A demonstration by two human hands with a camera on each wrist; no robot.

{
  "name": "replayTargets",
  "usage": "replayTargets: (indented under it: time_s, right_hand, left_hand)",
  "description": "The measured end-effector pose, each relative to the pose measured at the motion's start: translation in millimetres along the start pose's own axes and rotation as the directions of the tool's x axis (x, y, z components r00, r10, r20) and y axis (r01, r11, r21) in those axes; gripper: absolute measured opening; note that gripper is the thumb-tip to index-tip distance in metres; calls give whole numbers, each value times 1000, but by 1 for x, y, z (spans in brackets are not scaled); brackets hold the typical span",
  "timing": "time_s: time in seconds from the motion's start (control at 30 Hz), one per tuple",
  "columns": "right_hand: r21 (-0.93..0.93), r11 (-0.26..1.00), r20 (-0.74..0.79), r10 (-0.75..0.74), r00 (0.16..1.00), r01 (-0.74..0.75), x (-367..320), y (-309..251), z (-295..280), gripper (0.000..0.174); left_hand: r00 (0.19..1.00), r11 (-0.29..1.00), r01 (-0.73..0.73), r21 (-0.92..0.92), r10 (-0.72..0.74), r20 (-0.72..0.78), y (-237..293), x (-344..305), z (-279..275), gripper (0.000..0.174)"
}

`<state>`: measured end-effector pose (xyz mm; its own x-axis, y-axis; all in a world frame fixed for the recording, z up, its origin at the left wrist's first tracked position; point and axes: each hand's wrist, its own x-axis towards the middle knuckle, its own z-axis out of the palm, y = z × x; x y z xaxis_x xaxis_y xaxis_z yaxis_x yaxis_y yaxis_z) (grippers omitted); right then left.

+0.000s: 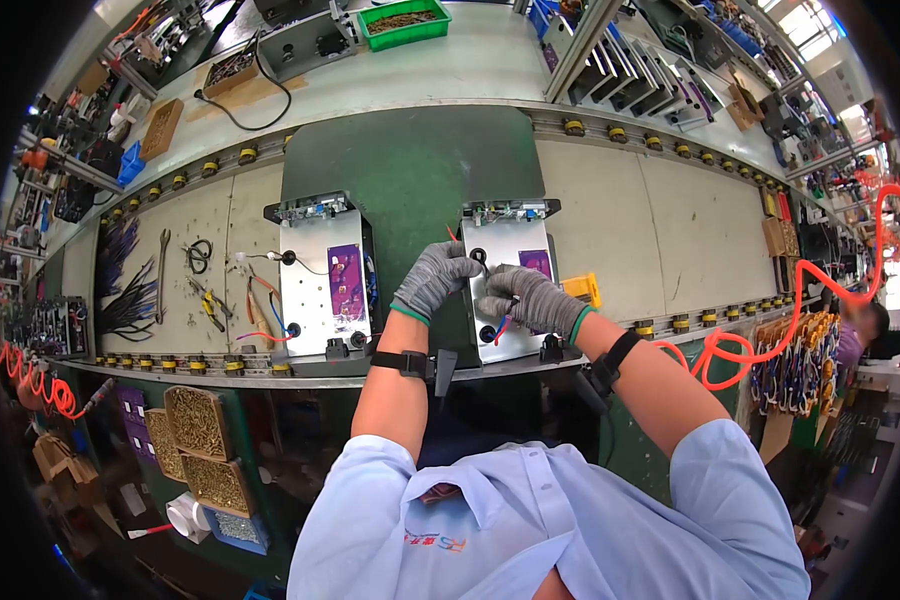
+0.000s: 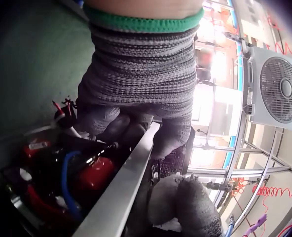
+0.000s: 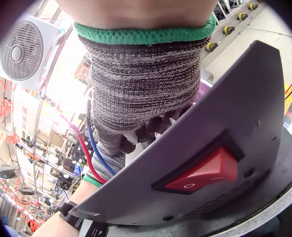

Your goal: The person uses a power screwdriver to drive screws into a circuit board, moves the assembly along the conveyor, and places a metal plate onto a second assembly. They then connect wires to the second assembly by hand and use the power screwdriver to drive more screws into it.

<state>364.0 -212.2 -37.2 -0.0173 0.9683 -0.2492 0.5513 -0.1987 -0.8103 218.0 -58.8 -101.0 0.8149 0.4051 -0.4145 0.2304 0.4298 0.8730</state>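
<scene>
Both hands wear grey knit gloves with green cuffs and work at the right-hand metal casing [image 1: 478,340], which lies on the bench. My left hand [image 1: 435,280] grips its far left edge, fingers inside and thumb over the plate [image 2: 117,192]. Close by the left fingertips is a black grommet [image 1: 478,256]. My right hand [image 1: 535,298] bends its fingers low over the plate; what they hold, I cannot tell. Red and blue wires [image 1: 502,328] rise from a lower hole beside it. A red rocker switch [image 3: 205,170] sits on the casing's near end panel.
A similar casing [image 1: 305,285] with a purple circuit board stands to the left. Beyond it lie pliers [image 1: 208,302], a wrench [image 1: 162,270] and black cables. A yellow object [image 1: 582,290] rests right of the work. Rails with rollers [image 1: 680,322] edge the bench; a coiled orange hose [image 1: 725,350] hangs at right.
</scene>
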Motion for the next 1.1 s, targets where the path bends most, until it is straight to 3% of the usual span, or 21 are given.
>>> replayTargets:
  time_s: [0.03, 0.1, 0.23, 0.37, 0.43, 0.53, 0.57, 0.77, 0.9, 0.97, 1.0, 1.07, 1.1]
  right_hand:
    - [3, 1000, 6, 6, 1000, -6, 0, -1, -1, 23]
    - [13, 1000, -5, 11, 1000, -11, 2, 2, -2, 24]
    - [40, 999, -12, -10, 1000, 11, 2, 14, 5, 27]
    - [45, 999, -55, -15, 998, 17, 0, 13, 5, 27]
    - [51, 998, -84, -34, 996, 38, -1, 13, 6, 27]
    - [7, 1000, -89, -27, 996, 27, 0, 14, 8, 27]
    - [28, 998, -99, -45, 994, 48, 0, 16, 9, 28]
    - [-9, 999, -98, -38, 994, 37, 0, 17, 10, 28]
    - [-17, 998, -121, -55, 991, 53, 0, 22, 13, 29]
    - [60, 998, -126, 7, 992, 1, 0, 19, 13, 30]
    - [57, 998, -121, 1, 993, 6, -1, 16, 13, 30]
    - [69, 997, -34, 25, 999, -22, -3, 8, 5, 30]
    - [94, 996, -29, 18, 999, -15, -4, 6, 3, 29]
  left_hand:
    - [1000, 1000, -3, -1, 3, -1, -3, 0, 2, 23]
    - [999, 981, -13, -192, 7, -32, -9, 3, 5, 21]
    - [996, 990, -75, -117, 69, -58, -17, 2, 3, 24]
    - [997, 994, -26, -109, 18, -74, -5, -5, 7, 30]
    - [981, 981, -40, -189, 3, -193, -11, -4, 9, 42]
    - [967, 968, -112, -224, 55, -249, -18, -2, 15, 55]
    - [949, 975, -148, -165, 93, -301, -19, -3, 18, 59]
    - [983, 983, -95, -156, 68, -172, -11, -2, 9, 57]
    - [975, 991, -73, -111, 48, -217, 16, -7, 27, 59]
    - [946, 996, -8, 87, 36, -322, 17, 9, 32, 56]
    - [944, 996, -11, 85, 39, -328, 13, 17, 35, 56]
    - [888, 832, 117, 542, 156, -432, 21, 24, 47, 57]
    - [913, 850, 135, 509, 93, -397, 26, 19, 45, 58]
